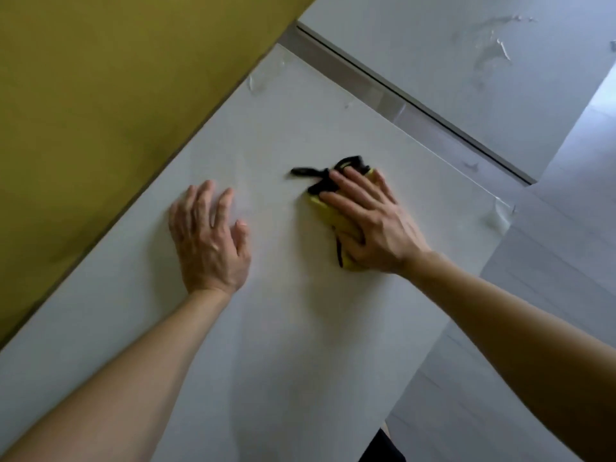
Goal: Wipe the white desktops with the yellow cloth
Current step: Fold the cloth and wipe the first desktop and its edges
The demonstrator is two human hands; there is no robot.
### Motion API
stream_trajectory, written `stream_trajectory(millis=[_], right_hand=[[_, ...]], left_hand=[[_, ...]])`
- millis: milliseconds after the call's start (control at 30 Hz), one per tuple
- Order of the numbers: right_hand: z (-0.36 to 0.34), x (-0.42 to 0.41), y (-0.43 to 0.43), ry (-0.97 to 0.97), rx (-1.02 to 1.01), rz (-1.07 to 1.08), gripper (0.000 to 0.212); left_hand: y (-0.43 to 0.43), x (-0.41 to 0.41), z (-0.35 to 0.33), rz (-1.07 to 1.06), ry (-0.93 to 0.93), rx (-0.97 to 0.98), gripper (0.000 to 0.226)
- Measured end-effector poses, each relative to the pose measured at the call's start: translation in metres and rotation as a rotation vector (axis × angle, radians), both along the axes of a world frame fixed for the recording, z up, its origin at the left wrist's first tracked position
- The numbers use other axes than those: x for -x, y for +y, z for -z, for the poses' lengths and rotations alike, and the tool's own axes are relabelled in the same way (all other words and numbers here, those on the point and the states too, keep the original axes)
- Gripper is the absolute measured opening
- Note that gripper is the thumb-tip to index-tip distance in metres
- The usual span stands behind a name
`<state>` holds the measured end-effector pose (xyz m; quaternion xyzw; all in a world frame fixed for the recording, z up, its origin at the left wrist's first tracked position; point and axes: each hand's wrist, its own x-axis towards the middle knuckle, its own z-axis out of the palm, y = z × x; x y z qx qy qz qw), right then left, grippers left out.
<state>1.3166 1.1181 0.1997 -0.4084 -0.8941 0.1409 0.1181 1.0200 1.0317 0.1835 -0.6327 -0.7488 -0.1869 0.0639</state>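
Right hand (370,225) flat on yellow cloth (326,212)

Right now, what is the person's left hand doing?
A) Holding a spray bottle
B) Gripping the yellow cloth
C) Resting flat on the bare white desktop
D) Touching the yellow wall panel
C: the left hand lies with fingers spread straight on the white desktop and holds nothing, while the right hand presses the yellow cloth onto the surface beside it.
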Motion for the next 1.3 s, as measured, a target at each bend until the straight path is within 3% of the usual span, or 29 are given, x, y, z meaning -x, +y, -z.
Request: stream_trajectory(millis=[100, 167, 300, 400, 567, 667, 900, 1033, 1167, 1300], right_hand=[[-0.006, 0.001, 0.015, -0.039, 0.003, 0.632, 0.073], [-0.010, 0.055, 0.006, -0.093, 0.038, 0.798, 0.078], [-0.019, 0.159, -0.004, -0.047, 0.057, 0.311, 0.077], [-0.008, 0.139, 0.004, -0.026, 0.036, 0.206, 0.074], [-0.009, 0.019, -0.040, -0.052, 0.047, 0.588, 0.075], [-0.006, 0.035, -0.019, -0.131, 0.060, 0.757, 0.077], [-0.014, 0.177, 0.110, -0.072, 0.103, 0.559, 0.078], [-0.009, 0.122, 0.081, -0.017, 0.088, 0.475, 0.078], [-0.003, 0.046, 0.015, -0.054, 0.061, 0.679, 0.075], [-0.005, 0.093, 0.034, -0.130, 0.069, 0.779, 0.078]], left_hand=[[0.000, -0.001, -0.002, -0.011, -0.010, 0.018, 0.048], [0.000, -0.001, -0.002, -0.009, 0.002, 0.016, 0.049], [0.000, 0.002, 0.000, 0.000, 0.034, -0.005, 0.045], [0.001, 0.001, 0.000, -0.016, 0.036, 0.007, 0.046], [-0.001, -0.002, -0.002, -0.018, -0.009, 0.017, 0.049], [0.003, -0.003, -0.003, -0.023, -0.012, 0.028, 0.050], [0.001, -0.003, -0.004, -0.038, 0.006, 0.020, 0.045], [0.000, -0.004, -0.005, -0.041, -0.003, 0.040, 0.049], [0.001, -0.006, -0.009, -0.040, -0.022, 0.051, 0.051], [0.002, -0.005, -0.010, -0.036, -0.014, 0.063, 0.052]])
